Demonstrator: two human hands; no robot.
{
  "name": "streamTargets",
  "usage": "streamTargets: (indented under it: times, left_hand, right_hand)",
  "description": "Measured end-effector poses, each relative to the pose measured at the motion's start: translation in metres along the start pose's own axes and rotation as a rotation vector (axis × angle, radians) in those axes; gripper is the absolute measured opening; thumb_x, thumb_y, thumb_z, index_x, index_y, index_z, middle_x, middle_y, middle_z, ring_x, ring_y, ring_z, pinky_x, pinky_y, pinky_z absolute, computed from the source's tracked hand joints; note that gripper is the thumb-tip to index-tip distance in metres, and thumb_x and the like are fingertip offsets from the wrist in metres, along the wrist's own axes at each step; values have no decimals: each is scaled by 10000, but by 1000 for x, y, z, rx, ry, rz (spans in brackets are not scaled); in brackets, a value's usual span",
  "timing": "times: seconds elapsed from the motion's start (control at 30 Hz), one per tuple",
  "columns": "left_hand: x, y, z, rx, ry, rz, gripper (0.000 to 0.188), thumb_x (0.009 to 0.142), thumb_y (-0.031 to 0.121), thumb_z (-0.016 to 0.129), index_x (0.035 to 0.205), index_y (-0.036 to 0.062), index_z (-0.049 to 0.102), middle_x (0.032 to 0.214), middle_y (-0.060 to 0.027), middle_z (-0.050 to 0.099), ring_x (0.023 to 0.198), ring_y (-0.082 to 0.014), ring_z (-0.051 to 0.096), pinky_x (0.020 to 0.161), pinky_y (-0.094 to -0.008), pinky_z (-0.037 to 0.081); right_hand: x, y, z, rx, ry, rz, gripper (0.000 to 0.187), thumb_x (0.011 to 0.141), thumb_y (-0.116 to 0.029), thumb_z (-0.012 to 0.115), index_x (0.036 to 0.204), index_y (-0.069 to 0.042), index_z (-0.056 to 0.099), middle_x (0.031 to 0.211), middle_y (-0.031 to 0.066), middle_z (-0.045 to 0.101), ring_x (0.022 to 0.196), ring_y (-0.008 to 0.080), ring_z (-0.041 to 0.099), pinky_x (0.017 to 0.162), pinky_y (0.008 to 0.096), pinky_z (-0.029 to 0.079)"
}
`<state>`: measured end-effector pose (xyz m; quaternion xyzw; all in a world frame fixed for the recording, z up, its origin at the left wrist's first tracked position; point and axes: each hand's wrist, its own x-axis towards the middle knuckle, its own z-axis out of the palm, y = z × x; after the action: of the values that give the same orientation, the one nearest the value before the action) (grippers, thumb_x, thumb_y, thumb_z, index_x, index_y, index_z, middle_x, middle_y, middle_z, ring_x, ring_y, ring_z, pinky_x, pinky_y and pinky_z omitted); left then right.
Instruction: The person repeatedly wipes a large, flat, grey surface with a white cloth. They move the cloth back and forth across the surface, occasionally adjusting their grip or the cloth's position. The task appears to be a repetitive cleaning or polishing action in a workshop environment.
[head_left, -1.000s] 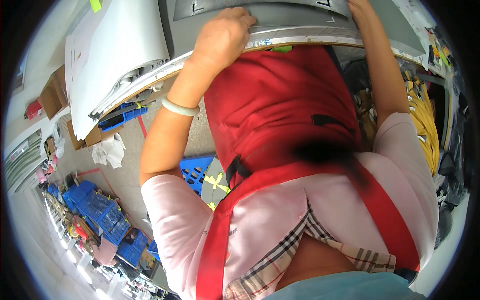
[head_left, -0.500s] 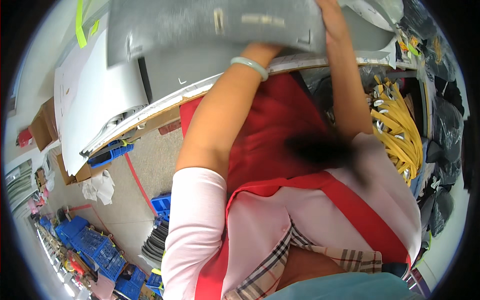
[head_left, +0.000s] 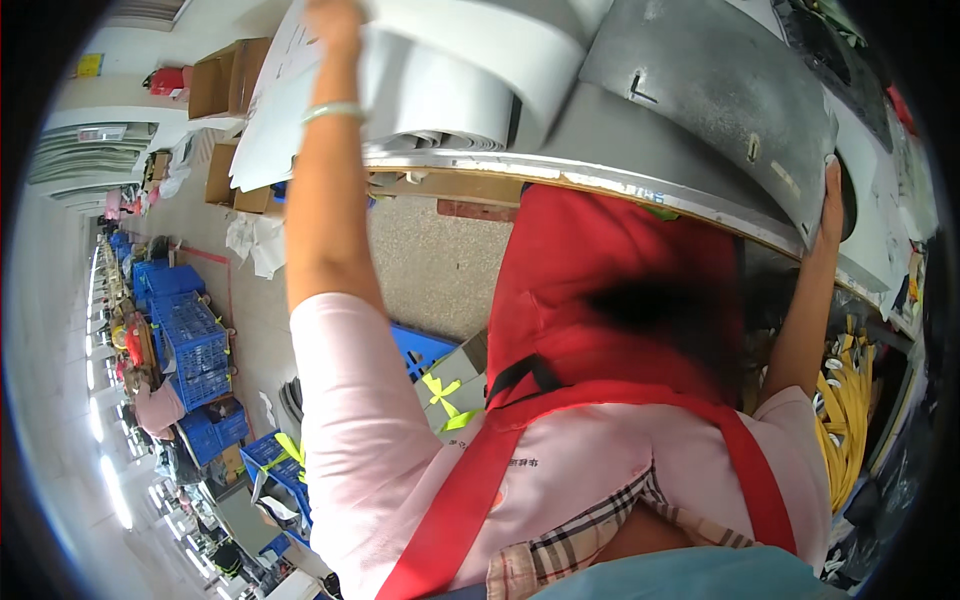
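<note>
My right hand point(head_left: 832, 205) grips the right end of a stiff grey template sheet point(head_left: 710, 90) with small slots and corner-shaped cutouts. The template lies tilted over a flat dark-grey sheet point(head_left: 620, 135) on the worktable point(head_left: 600, 182). At the upper left, my left hand point(head_left: 335, 18) reaches over a white sheet point(head_left: 270, 110), a pale bangle on its wrist. Motion blurs its fingers, so I cannot tell whether they hold anything. Between the hands, a thick roll of white-faced sheet point(head_left: 450, 90) curls up beside the template.
Yellow strips point(head_left: 848, 410) hang in a bundle below the table's right end. Blue crates point(head_left: 190, 340) stand on the floor at the left, near cardboard boxes point(head_left: 225, 80). White crumpled paper point(head_left: 258, 240) lies beneath the table's left end.
My left hand has left the template and swung to the far left over the white sheet. The template now sits farther right, with my right hand lower on its end. The view has turned.
</note>
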<state>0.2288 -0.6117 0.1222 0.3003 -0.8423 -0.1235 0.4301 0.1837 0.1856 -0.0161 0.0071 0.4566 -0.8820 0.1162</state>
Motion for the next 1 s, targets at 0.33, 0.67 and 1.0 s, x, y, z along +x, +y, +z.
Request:
streamTargets:
  times: [0.33, 0.67, 1.0]
  left_hand:
    - [-149, -94, -10, -228, -217, -549, 426, 827, 293, 785, 931, -116, 734, 914, -158, 743, 890, -237, 685, 832, -366, 528]
    - [-203, 112, -101, -802, -342, 152, 221, 965, 49, 683, 1169, -22, 726, 1050, -96, 747, 936, -138, 689, 830, -260, 544]
    - [-326, 221, -47, -425, -770, 836, 282, 879, 234, 795, 1035, 7, 737, 1043, -113, 700, 897, -318, 666, 798, -382, 540]
  right_hand:
    - [-32, -47, -29, -400, 324, -77, 543, 1026, -327, 650, 1460, -25, 527, 1387, 94, 609, 1240, 186, 595, 1052, 295, 474]
    - [15, -27, 48, -873, 2, -60, 153, 961, -206, 714, 1044, -88, 661, 904, -26, 632, 842, 78, 578, 755, 238, 470]
    - [39, -39, 47, -1128, 56, -60, 170, 913, -223, 758, 906, -57, 724, 792, -18, 622, 730, 91, 505, 650, 268, 394]
